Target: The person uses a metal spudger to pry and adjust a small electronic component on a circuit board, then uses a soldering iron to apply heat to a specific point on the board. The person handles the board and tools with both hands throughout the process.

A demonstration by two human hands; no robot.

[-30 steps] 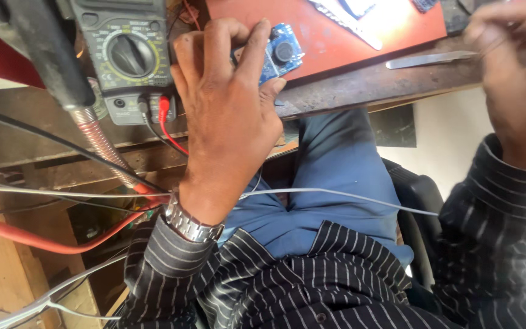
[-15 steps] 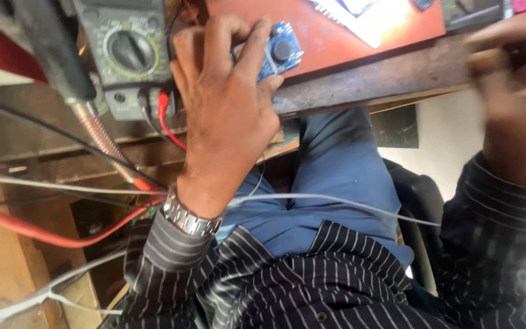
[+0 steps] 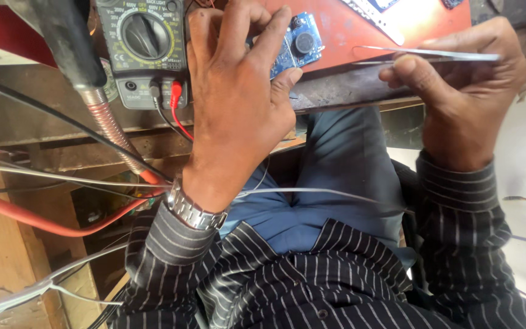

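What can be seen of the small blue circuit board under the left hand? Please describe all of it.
The blue circuit board is small and rectangular, with a round black part on it and tiny pale solder marks. It lies tilted on the orange mat at the bench edge, right of the multimeter. The left hand covers its left part, with fingers on its top and lower edges. Its right end is bare.

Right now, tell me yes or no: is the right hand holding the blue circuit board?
No, the right hand holds metal tweezers; the left hand grips the blue circuit board.
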